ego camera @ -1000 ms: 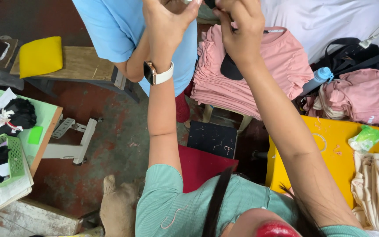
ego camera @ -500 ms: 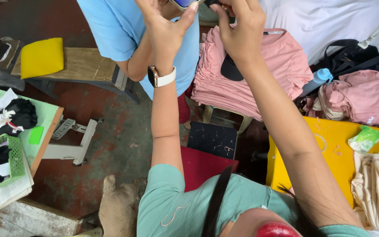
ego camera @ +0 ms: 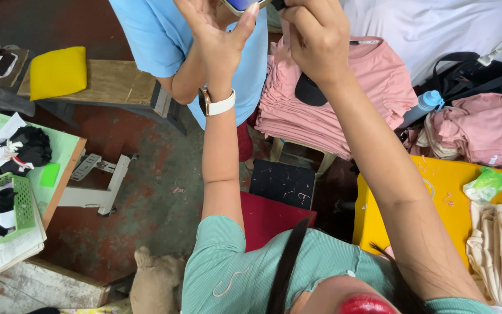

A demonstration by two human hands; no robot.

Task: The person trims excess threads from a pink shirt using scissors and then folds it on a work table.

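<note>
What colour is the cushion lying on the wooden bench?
The cushion is plain yellow, seen in the head view, on the wooden bench.

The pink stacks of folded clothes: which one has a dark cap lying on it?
The larger pink stack just under the raised hands carries the dark cap. The other pink pile, further right beside the blue bottle, has none.

Blue-shirted person point(ego camera: 158, 35) blocks ahead-left; pink shirt stack point(ego camera: 344, 110) right; floor point(ego camera: 158, 203) seemingly open.

Yellow cushion point(ego camera: 58, 72), pink folded shirts point(ego camera: 332, 99), green basket point(ego camera: 8, 210), blue bottle point(ego camera: 424, 107).
</note>
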